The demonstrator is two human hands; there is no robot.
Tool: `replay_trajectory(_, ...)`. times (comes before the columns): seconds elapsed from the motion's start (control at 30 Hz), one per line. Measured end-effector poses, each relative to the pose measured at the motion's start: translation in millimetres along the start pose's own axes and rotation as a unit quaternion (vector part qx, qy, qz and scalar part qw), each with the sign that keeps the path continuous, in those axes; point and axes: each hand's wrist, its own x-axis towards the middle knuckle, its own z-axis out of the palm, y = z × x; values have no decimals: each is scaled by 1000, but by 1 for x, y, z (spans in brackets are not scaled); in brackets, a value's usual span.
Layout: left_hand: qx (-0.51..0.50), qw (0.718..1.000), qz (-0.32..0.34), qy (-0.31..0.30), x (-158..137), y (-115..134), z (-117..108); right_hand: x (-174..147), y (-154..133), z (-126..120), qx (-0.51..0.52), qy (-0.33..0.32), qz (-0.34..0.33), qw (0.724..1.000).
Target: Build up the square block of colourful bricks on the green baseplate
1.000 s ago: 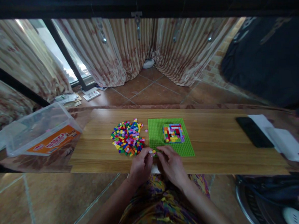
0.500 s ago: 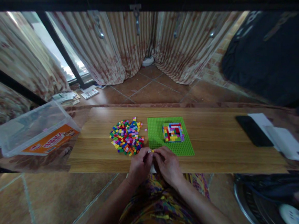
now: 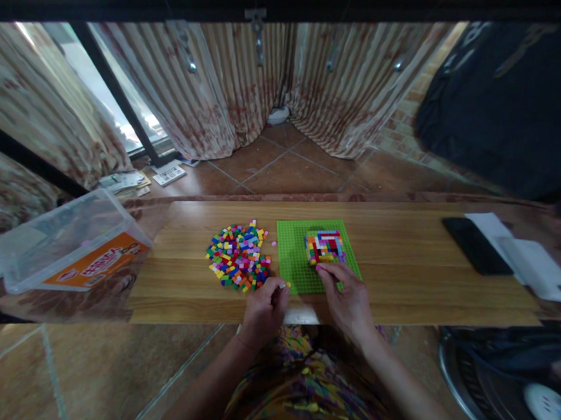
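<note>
My left hand [image 3: 265, 307] is closed near the table's front edge, pinching small toy bricks [image 3: 287, 285], one yellow and one whitish. My right hand [image 3: 349, 296] reaches over the green baseplate [image 3: 290, 248], thumb and fingertips pinched on a small pink toy brick [image 3: 319, 267]. That brick is at the near edge of a square, many-coloured brick structure [image 3: 325, 246]; whether it touches the structure I cannot tell. Left of the baseplate lies a heap of loose toy bricks [image 3: 238, 257], with a single pink one [image 3: 274, 243] between heap and plate.
A clear plastic box [image 3: 74, 242] with an orange label stands left of the wooden table [image 3: 410, 251]. On the right lie a black flat object [image 3: 477, 246] and a white case-like object [image 3: 542, 270]. Behind hang striped curtains [image 3: 232, 84].
My hands have come apart. The right one has moved right and forward to the brick structure with a pink brick; the left has stayed nearly in place, still holding its bricks.
</note>
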Motion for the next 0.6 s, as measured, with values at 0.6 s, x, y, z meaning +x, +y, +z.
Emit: replay_trajectory(0.6,12,1000,24,-11,0,-1,-1,31,36,-36,-126,8,-31,992)
